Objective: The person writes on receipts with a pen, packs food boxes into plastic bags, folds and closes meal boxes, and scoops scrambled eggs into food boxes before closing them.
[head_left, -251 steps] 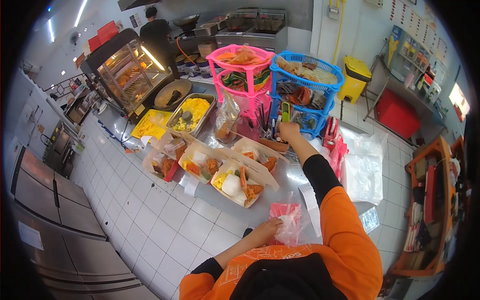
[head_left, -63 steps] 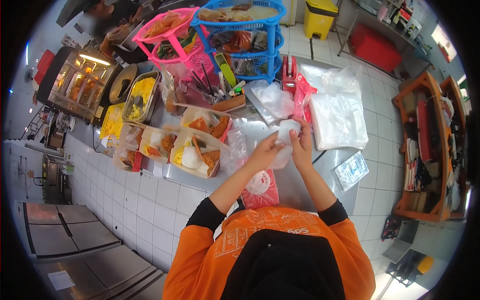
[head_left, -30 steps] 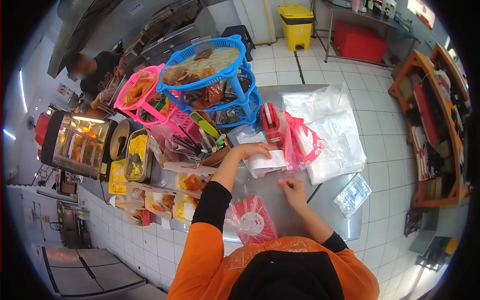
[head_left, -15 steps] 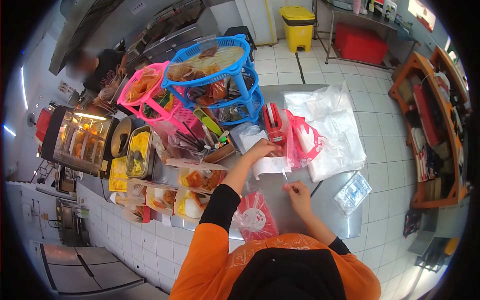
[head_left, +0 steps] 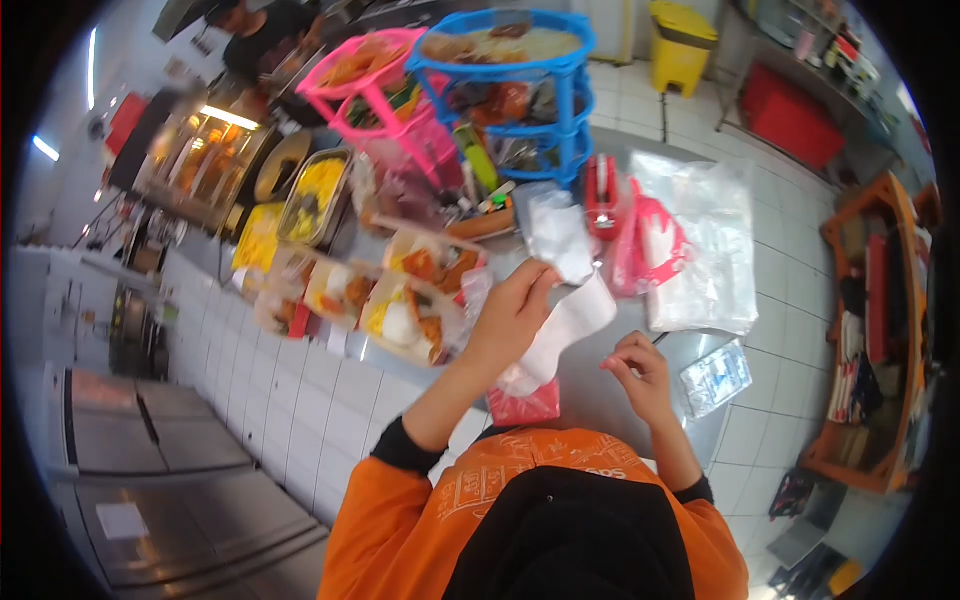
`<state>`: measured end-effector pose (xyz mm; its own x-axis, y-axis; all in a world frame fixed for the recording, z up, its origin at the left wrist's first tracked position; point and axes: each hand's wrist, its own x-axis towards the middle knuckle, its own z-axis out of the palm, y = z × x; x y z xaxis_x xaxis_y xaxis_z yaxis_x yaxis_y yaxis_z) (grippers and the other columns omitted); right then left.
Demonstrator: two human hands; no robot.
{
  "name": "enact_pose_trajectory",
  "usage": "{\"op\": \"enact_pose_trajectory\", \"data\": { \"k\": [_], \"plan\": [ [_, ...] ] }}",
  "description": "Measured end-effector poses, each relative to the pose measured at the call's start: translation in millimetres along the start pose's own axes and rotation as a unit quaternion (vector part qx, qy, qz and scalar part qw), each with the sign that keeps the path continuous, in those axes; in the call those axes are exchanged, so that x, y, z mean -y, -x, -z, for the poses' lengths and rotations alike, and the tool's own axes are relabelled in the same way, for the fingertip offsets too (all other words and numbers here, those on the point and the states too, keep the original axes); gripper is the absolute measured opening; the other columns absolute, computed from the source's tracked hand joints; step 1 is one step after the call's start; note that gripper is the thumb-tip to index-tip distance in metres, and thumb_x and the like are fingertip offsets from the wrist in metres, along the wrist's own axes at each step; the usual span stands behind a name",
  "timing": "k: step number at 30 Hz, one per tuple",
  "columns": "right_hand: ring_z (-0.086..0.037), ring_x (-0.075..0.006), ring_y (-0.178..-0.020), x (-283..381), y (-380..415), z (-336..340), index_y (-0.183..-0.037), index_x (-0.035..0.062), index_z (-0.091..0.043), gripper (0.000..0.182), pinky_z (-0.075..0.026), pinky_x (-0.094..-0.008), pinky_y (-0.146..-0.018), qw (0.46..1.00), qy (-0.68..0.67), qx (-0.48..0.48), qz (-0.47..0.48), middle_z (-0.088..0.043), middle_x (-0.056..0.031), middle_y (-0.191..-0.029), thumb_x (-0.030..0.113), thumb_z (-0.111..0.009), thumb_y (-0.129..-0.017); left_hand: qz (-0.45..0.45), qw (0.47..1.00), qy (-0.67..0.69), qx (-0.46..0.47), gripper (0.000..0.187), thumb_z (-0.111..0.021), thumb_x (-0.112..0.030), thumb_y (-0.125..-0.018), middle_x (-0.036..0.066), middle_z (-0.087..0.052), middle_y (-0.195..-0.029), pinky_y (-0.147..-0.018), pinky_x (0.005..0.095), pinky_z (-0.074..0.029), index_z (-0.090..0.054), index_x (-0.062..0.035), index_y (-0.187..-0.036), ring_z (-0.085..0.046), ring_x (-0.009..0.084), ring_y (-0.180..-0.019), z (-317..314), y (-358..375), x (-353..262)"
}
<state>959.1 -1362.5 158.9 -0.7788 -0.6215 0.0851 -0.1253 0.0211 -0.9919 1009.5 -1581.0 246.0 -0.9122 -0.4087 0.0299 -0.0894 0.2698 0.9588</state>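
My left hand (head_left: 515, 312) is closed on the top end of a long white paper slip (head_left: 570, 328), which looks like a receipt and curls down over the table. Beneath its lower end lies a red plastic packet (head_left: 528, 402), partly covered. To the right, apart from the slip, my right hand (head_left: 640, 372) has its thumb and fingers pinched together; whether anything small is in them I cannot make out. Beyond the slip lie a white wrapped bundle (head_left: 560, 238) and a pink-and-white plastic bag (head_left: 655, 240). A red device (head_left: 602, 195), perhaps a tape dispenser, stands behind them.
On the left stand open food boxes (head_left: 405, 318) and a metal tray of yellow food (head_left: 318, 195). Blue (head_left: 570, 75) and pink (head_left: 365, 80) tiered baskets rise at the back. Clear bags (head_left: 705, 260) and a blue-white packet (head_left: 715, 378) lie right. A person (head_left: 265, 45) works far left.
My left hand has lifted the paper slip off the table and drawn it toward me. My right hand has moved slightly right, away from the slip. The head view has shifted.
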Motion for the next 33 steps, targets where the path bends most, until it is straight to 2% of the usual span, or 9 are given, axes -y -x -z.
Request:
{"op": "enact_pose_trajectory", "data": {
  "k": [7, 10, 13, 15, 19, 21, 27, 31, 33],
  "plan": [
    [-0.058, -0.0186, -0.073, -45.6, 7.5, -18.9, -0.084, 0.0048, -0.07, 0.014, -0.045, -0.0308, -0.065, 0.913, 0.207, 0.332, -0.113, -0.063, -0.0076, -0.078, 0.019, -0.069, -0.082, 0.284, 0.935, 0.043, -0.207, 0.021, -0.05, -0.017, -0.099, -0.002, -0.046, -0.062, -0.051, 0.0229, -0.034, -0.06, 0.0009, -0.094, -0.041, 0.0051, -0.056, -6.6, 193.6, 131.0],
    [-0.06, -0.0203, -0.074, -97.7, 3.7, -33.2, -0.081, 0.0046, -0.069, 0.018, -0.046, -0.0314, -0.066, 0.901, 0.151, 0.374, -0.159, -0.065, -0.0087, -0.079, 0.022, -0.071, -0.081, 0.148, 0.943, -0.165, -0.25, 0.027, -0.048, -0.021, -0.1, -0.005, -0.047, -0.063, -0.05, 0.0218, -0.033, -0.057, 0.0, -0.086, -0.04, 0.0049, -0.053, -30.7, 212.6, 194.3],
    [-0.061, -0.0297, -0.075, -114.1, 1.6, -30.9, -0.083, 0.0068, -0.068, 0.023, -0.048, -0.0368, -0.067, 0.906, 0.11, 0.37, -0.174, -0.066, -0.0118, -0.078, 0.029, -0.071, -0.08, 0.274, 0.927, 0.15, -0.209, 0.028, -0.048, -0.023, -0.1, -0.004, -0.047, -0.062, -0.051, 0.0225, -0.035, -0.054, -0.0016, -0.082, -0.043, 0.0064, -0.055, -25.6, 204.4, 195.1],
    [-0.062, -0.0297, -0.074, -102.7, -1.3, -31.3, -0.091, 0.0082, -0.068, 0.025, -0.048, -0.0375, -0.066, 0.887, 0.223, 0.375, -0.148, -0.066, -0.0111, -0.079, 0.031, -0.071, -0.081, 0.269, 0.939, 0.114, -0.18, 0.018, -0.05, -0.018, -0.098, -0.001, -0.05, -0.075, -0.056, 0.0236, -0.04, -0.056, -0.0028, -0.09, -0.047, 0.0075, -0.065, -24.3, 203.7, 199.2],
    [-0.062, -0.0245, -0.069, -104.4, 15.6, -33.5, -0.11, 0.0125, -0.059, 0.034, -0.048, -0.0363, -0.065, 0.887, 0.399, 0.232, -0.028, -0.064, -0.009, -0.077, 0.034, -0.067, -0.085, 0.178, 0.959, -0.096, -0.199, 0.02, -0.049, -0.012, -0.096, 0.004, -0.058, -0.103, -0.076, 0.0249, -0.046, -0.059, -0.0017, -0.11, -0.055, 0.0114, -0.087, -19.8, 209.0, 208.1],
    [-0.063, -0.0235, -0.068, -99.8, 19.6, -38.1, -0.116, 0.0116, -0.054, 0.038, -0.049, -0.0357, -0.066, 0.92, 0.329, 0.21, -0.041, -0.063, -0.0085, -0.076, 0.038, -0.062, -0.09, 0.194, 0.953, 0.08, -0.22, 0.029, -0.048, -0.013, -0.096, 0.008, -0.057, -0.117, -0.091, 0.0274, -0.041, -0.056, -0.0015, -0.121, -0.053, 0.0162, -0.105, -30.8, 200.4, 207.8],
    [-0.057, -0.0221, -0.107, -120.4, -3.1, -33.5, -0.141, 0.0064, -0.04, 0.062, -0.053, -0.0375, -0.08, 0.944, -0.222, 0.054, -0.236, -0.051, -0.0101, -0.13, 0.053, -0.032, -0.101, 0.048, 0.959, 0.23, -0.158, 0.04, -0.047, -0.012, -0.095, 0.015, -0.045, -0.142, -0.111, 0.0336, -0.026, -0.051, -0.0012, -0.133, -0.039, 0.0253, -0.133, -43.1, 119.7, 177.0],
    [-0.053, -0.0245, -0.117, -75.5, -32.5, 13.1, -0.139, 0.0079, -0.045, 0.049, -0.045, -0.0359, -0.094, 0.99, -0.053, -0.076, -0.105, -0.045, -0.0087, -0.141, 0.039, -0.038, -0.103, 0.021, 0.961, -0.185, -0.205, 0.04, -0.049, -0.002, -0.089, 0.017, -0.047, -0.138, -0.111, 0.0372, -0.027, -0.054, -0.0005, -0.129, -0.042, 0.0315, -0.129, -22.2, 90.4, 176.5],
    [-0.05, -0.0242, -0.121, -89.8, -19.7, 40.0, -0.132, 0.0048, -0.052, 0.035, -0.045, -0.0355, -0.094, 0.967, 0.229, -0.094, 0.065, -0.049, -0.0115, -0.136, 0.016, -0.047, -0.098, -0.116, 0.942, -0.124, -0.291, 0.044, -0.048, 0.005, -0.081, 0.019, -0.052, -0.13, -0.106, 0.0404, -0.033, -0.057, -0.0006, -0.123, -0.047, 0.0356, -0.121, 8.4, 105.0, 152.4]
  ]
}}
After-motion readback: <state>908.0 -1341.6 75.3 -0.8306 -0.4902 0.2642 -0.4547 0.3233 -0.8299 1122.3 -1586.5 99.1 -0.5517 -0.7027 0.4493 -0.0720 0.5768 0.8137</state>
